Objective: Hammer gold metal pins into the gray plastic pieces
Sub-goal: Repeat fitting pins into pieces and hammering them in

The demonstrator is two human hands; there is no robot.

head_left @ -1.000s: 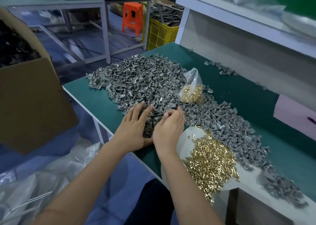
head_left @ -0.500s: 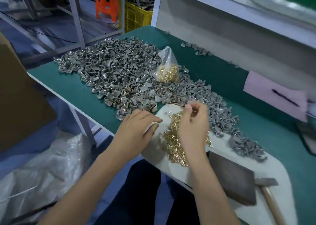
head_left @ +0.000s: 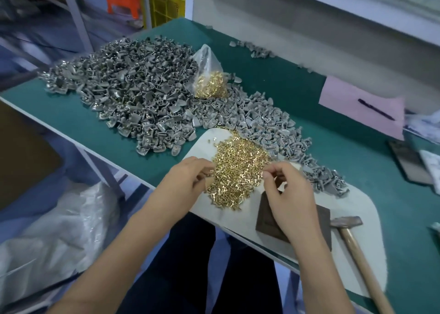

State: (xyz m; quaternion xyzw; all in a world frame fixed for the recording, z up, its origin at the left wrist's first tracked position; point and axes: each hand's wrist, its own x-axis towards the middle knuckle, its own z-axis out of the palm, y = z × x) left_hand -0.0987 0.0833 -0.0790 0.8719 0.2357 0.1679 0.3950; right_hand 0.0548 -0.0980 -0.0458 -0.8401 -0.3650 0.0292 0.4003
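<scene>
Both hands at the near edge of the green surface (head_left: 297, 94), over a white mat (head_left: 352, 220): left hand (head_left: 183, 182) curled at the gold pins (head_left: 238, 170) pile, its grip unclear; right hand (head_left: 290, 194) pinching something too small to tell. Gray plastic pieces (head_left: 133, 94) heaped toward the far left corner, hammer (head_left: 352, 237) near the right edge.

I see shiny gold metal pins (head_left: 238, 168) heaped on a matt white mat (head_left: 352, 218) at the worktop's front edge, beside dull gray plastic pieces (head_left: 133, 94). The worktop (head_left: 297, 94) looks matt green; the hammer (head_left: 357, 249) has a smooth wooden handle.
</scene>
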